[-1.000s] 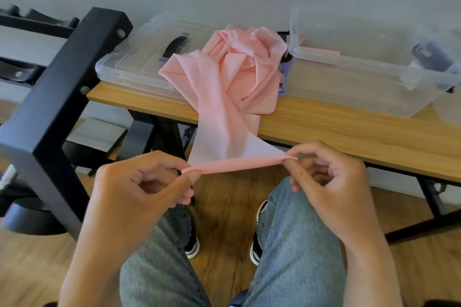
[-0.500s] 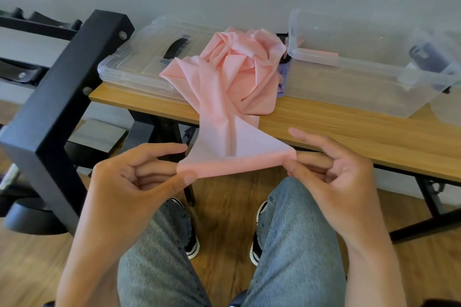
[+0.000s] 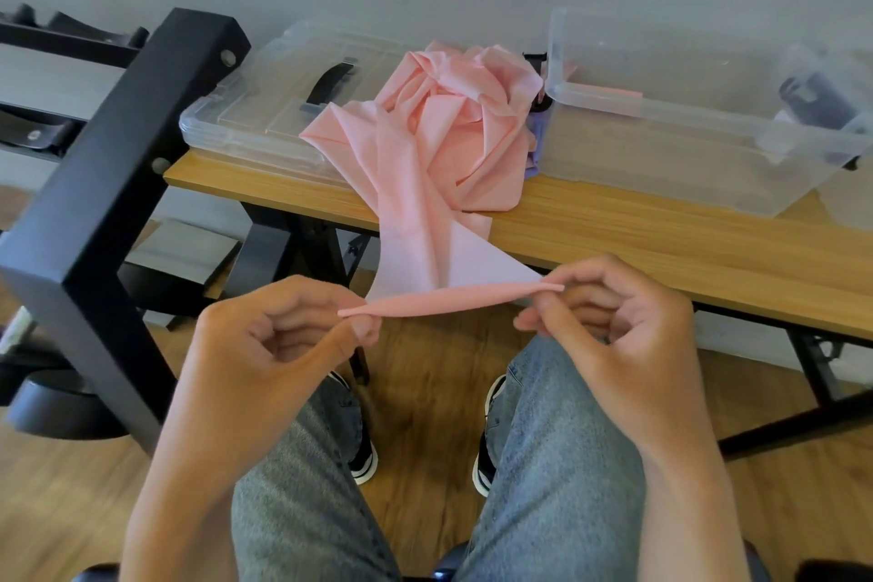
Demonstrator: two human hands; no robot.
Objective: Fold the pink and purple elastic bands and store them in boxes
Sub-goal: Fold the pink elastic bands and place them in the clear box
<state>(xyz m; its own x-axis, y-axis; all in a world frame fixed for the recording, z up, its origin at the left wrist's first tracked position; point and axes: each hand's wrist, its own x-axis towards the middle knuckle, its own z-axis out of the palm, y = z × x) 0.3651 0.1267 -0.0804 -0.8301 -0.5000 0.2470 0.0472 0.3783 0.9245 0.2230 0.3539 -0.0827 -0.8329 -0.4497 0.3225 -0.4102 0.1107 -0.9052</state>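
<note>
Pinching one end of the pink elastic band [image 3: 441, 184], the left hand [image 3: 264, 345] holds it between thumb and curled forefinger, while the right hand [image 3: 623, 326] pinches the other end the same way. Between the two hands the band's edge is drawn into a narrow, nearly level strip above the person's knees in blue jeans [image 3: 557, 463]. From that strip the band rises as a flat, wider length over the front edge of the wooden table [image 3: 661, 250] and ends in a crumpled heap on the tabletop. That heap lies between two clear plastic containers: a flat clear lid with a black handle [image 3: 264, 118] to its left, partly covered by the band, and an open clear storage box [image 3: 685, 142] to its right. A bit of purple material [image 3: 536, 142] shows just beside the heap, against the box's wall. Dark rolled things sit at the far right, behind clear plastic. A black metal frame [image 3: 108, 203] stands at the left over the wood floor [image 3: 425, 392].
</note>
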